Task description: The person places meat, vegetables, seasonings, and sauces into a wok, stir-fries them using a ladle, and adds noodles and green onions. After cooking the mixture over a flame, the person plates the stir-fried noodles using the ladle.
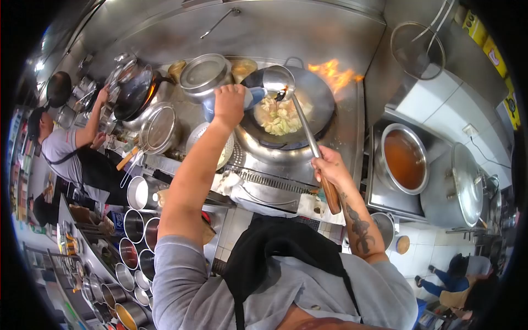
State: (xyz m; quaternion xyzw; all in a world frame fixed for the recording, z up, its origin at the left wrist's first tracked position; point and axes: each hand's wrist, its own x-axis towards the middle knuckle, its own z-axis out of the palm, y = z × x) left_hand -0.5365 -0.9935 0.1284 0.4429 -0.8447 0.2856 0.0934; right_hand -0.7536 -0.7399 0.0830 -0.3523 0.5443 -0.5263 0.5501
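My left hand [229,104] grips a blue-and-white bottle [254,97], tipped sideways with its mouth at the bowl of a ladle. Dark liquid shows in the bowl. My right hand [330,166] is wrapped round the long shaft of that ladle [304,122], just above its wooden end; the bowl hangs over the far part of the wok. Inside the wok [324,104], pale chopped food [278,115] lies in the middle. Flames [335,75] rise past the wok's far right rim.
Left of the wok stand a lidded metal pot [205,73] and a perforated strainer [224,146]. A bowl of brownish liquid [405,159] sits on the right, beside a large lidded pot [467,184]. Another person [69,146] works at a second wok [135,96] on the left.
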